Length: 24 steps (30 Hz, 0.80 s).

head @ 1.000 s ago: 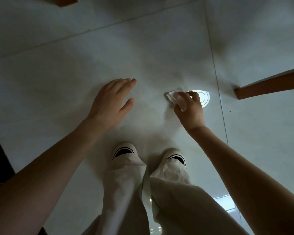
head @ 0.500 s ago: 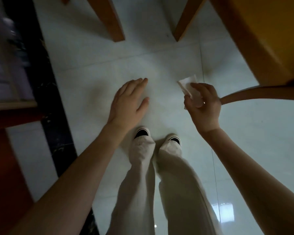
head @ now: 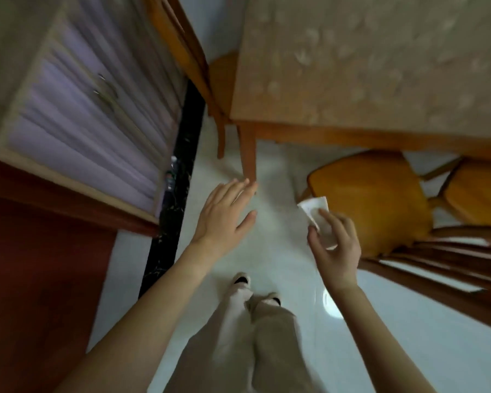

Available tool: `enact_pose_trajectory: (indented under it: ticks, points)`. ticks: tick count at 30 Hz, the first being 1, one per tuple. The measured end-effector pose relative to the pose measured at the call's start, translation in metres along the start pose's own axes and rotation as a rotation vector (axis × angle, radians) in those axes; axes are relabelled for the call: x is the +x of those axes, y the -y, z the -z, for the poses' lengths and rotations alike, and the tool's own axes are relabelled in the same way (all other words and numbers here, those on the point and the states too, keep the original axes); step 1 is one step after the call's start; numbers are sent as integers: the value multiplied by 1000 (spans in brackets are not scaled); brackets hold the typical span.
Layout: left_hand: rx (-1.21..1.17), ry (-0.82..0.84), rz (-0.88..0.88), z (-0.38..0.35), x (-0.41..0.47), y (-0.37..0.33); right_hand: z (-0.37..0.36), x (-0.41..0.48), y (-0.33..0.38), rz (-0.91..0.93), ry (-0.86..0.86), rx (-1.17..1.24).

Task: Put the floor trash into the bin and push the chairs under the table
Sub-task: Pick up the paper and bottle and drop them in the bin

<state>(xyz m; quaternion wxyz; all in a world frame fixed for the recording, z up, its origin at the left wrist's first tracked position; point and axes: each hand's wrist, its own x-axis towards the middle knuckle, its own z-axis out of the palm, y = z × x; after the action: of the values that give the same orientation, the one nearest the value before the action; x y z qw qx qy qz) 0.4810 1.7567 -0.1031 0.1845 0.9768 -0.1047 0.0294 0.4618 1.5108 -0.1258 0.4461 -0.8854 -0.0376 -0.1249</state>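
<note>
My right hand (head: 333, 245) grips a crumpled white tissue (head: 315, 208), held up above the pale tiled floor (head: 281, 251). My left hand (head: 224, 214) is empty, flat with fingers spread, near the table leg (head: 248, 154). The table (head: 366, 58) with a beige patterned cloth fills the upper right. A wooden chair (head: 374, 199) with an orange seat stands pulled out at the right, its slatted back toward me. A second chair (head: 187, 52) stands at the table's far left corner. No bin is visible.
A cabinet with pale curtains (head: 91, 109) and a dark red wooden base (head: 40, 251) stands on the left, edged by a black floor strip (head: 176, 194). Another orange seat (head: 479, 194) shows at the far right. My legs and shoes (head: 253, 293) are below.
I have risen from a crouch with the tissue lifted off the floor. The view has swung up, bringing the table, chairs and cabinet into sight.
</note>
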Motion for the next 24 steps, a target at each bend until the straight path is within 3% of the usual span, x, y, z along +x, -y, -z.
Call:
enact_pose_trajectory:
  ticks: [4,10,19,24]
  points:
    - [-3,-113,35,60,-31,-27,37,3,42,130,31,26]
    - [34,-143,162,81,-81,-31,47,6,66,284,152,59]
    - [-5,-183,330,85,-111,15,-7,30,95,310,297,107]
    - [-20,-226,382,99,-103,74,-66,63,121,311,370,114]
